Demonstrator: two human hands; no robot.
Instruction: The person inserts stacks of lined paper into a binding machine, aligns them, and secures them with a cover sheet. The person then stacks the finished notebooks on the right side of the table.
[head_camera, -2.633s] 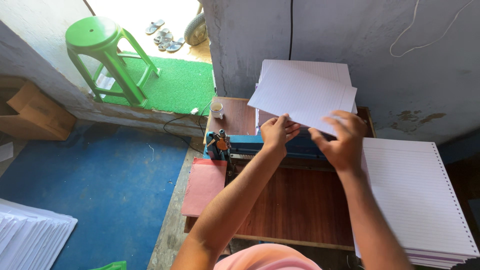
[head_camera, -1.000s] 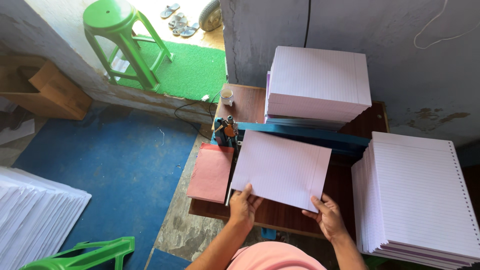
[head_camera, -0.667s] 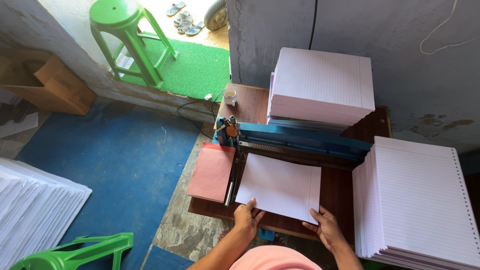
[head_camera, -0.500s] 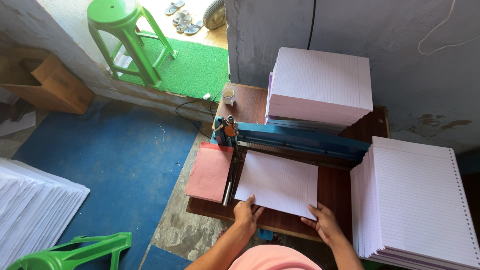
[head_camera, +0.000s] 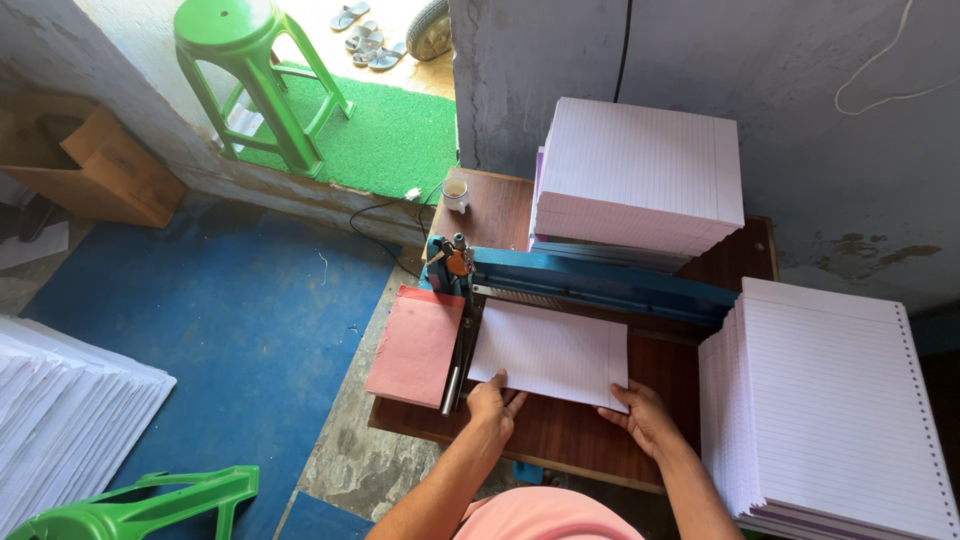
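Both hands, left hand (head_camera: 494, 404) and right hand (head_camera: 647, 419), press open-fingered on the ruled sheet's (head_camera: 552, 352) near edge, gripping nothing.

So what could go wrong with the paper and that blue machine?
The left hand rests right beside the long dark lever of the blue machine, so fingers might get pinched there. Only the near edge of the sheets is held by the left and right hand, so they could slip crooked. The tall paper stack behind leans out a little and might slide.
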